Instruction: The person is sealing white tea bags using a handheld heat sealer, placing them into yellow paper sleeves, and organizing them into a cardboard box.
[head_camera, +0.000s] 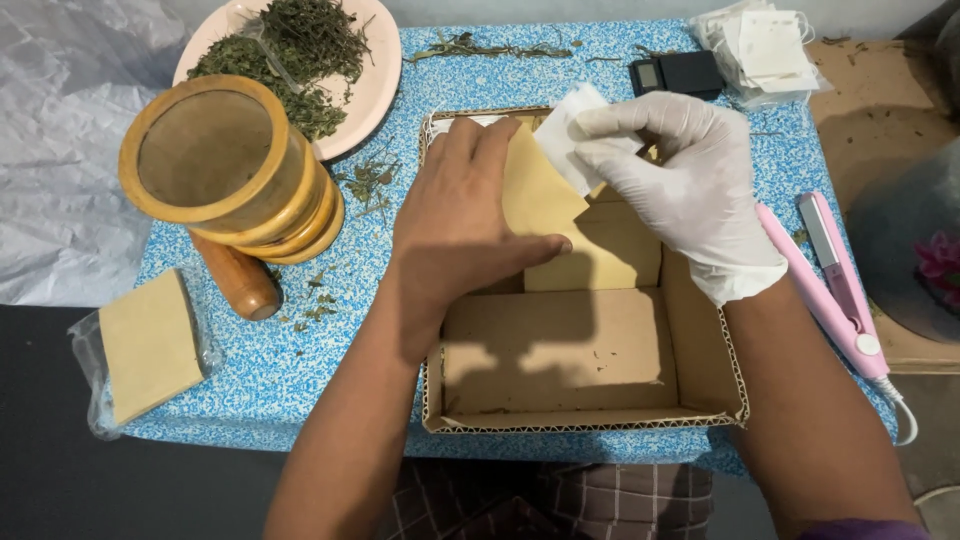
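left hand (455, 230) bare, pinching tan envelope (535, 190) over box (700, 350); gloved right hand (690, 190) gripping white sachet (565, 130) at its mouth. sachet not yet inside; box holds few envelopes.

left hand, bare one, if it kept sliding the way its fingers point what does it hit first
The left hand points up and slightly right, so it would likely meet the far wall of the cardboard box first, or the white sachets by that wall; depth is unclear.
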